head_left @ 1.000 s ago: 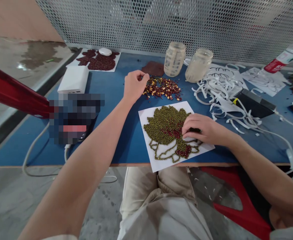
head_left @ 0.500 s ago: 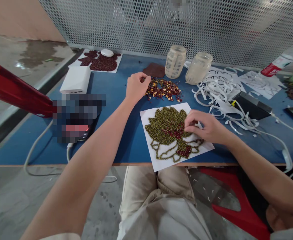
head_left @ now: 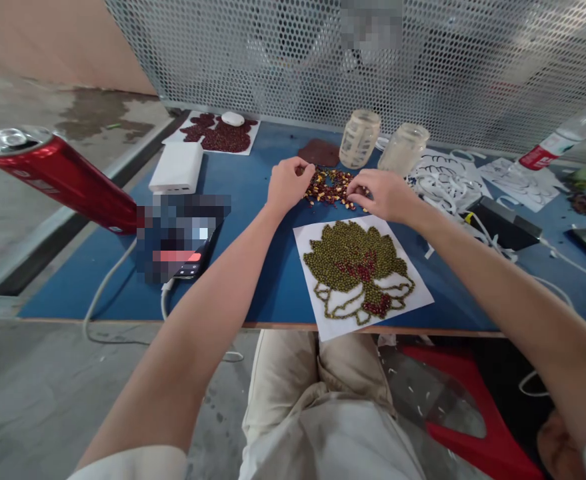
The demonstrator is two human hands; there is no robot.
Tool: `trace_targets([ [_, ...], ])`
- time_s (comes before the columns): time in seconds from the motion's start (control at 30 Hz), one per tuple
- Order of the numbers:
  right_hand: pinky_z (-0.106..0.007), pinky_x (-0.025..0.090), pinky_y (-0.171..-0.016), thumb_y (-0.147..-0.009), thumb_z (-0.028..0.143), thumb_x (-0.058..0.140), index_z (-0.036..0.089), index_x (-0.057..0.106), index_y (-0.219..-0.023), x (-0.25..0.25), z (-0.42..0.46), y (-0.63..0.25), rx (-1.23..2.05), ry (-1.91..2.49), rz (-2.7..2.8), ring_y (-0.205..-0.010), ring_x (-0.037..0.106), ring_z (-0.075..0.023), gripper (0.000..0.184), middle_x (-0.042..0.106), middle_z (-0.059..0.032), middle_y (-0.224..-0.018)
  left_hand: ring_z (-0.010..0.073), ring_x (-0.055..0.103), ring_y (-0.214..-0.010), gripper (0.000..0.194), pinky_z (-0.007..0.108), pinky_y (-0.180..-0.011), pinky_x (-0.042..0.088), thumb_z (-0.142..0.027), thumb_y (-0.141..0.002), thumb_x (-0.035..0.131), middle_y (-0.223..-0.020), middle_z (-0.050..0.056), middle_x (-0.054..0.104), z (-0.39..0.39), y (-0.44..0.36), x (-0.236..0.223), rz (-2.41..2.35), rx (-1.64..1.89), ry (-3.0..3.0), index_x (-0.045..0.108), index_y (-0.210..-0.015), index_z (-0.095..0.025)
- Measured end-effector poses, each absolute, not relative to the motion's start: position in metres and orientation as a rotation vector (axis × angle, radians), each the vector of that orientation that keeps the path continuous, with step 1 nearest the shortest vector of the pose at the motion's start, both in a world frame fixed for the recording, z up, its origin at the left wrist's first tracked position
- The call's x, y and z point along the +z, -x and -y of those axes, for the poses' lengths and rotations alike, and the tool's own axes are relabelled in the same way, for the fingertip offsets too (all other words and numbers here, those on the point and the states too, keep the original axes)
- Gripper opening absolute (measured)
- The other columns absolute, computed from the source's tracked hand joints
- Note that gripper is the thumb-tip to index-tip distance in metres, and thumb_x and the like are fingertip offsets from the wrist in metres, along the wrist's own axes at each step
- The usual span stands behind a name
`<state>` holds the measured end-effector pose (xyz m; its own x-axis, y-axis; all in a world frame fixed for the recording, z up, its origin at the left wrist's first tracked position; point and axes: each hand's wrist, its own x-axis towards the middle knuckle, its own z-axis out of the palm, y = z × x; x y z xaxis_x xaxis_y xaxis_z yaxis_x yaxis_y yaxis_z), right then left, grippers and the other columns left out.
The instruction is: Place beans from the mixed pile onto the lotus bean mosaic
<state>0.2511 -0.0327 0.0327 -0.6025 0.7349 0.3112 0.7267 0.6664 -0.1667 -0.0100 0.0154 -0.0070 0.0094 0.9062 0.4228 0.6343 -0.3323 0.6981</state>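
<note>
Both hands are at the loose pile of mixed beans [head_left: 327, 187] near the upper middle of the frame, and picking through it well seems to call for a light touch: use only the tips of finger and thumb, lift one or two beans at a time, and draw them out from the edge, since small, hard beans are likely to roll or skip if pressed down. It would also help to keep the wrists and forearms high, because the sheet of white paper [head_left: 329, 328] lies just below the pile, around the lower middle of the frame, bearing a flower picture made of beans [head_left: 355, 257], and a dragged sleeve or dropped bean could spoil its rows. The left hand [head_left: 287, 187] is at the pile's left edge, its fingers bent and the thumb and forefinger brought close together in a narrow pinch; whether a bean sits between them I cannot tell. The right hand [head_left: 383, 193] is at the pile's right edge, knuckles up, fingers curled down toward the thumb with little room between; its tips look to be at the beans, but what it holds, if anything, is too small to tell. Neither hand is spread wide, and neither touches the paper.
</note>
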Motion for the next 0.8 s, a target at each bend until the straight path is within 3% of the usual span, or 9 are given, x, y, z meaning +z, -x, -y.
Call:
trace_targets([
  [0.43,-0.042,0.046,-0.076,-0.105,0.026,0.059,0.022,0.082,-0.109,0.027,-0.014,-0.233,-0.255,1.246,2.790,-0.100,0.072,-0.0277,0.024,0.079,-0.0098,-0.112,0.0257,0.059,-0.083,0.016,0.041,-0.085,0.046,-0.035,-0.100,0.069,-0.072,0.004,0.061,-0.007,0.022,-0.001,-1.635,1.044,-2.230,0.074,-0.088,-0.026],
  [0.7,-0.038,0.039,-0.073,-0.096,0.018,0.069,0.019,0.075,-0.090,0.027,-0.018,-0.225,-0.245,1.277,2.794,-0.086,0.066,-0.0225,0.009,0.079,-0.0093,-0.097,0.0239,0.058,-0.080,0.017,0.041,-0.085,0.047,-0.035,-0.099,0.067,-0.072,0.004,0.063,-0.006,0.020,-0.002,-1.621,0.999,-2.282,0.076,-0.088,-0.026],
  [0.8,-0.037,0.040,-0.077,-0.100,0.019,0.066,0.017,0.070,-0.095,0.035,-0.018,-0.228,-0.153,1.274,2.731,-0.086,0.062,-0.0203,0.007,0.077,-0.0095,-0.097,0.0240,0.060,-0.081,0.017,0.040,-0.085,0.048,-0.034,-0.099,0.067,-0.073,0.004,0.065,-0.005,0.020,-0.002,-1.608,0.978,-2.281,0.079,-0.090,-0.026],
])
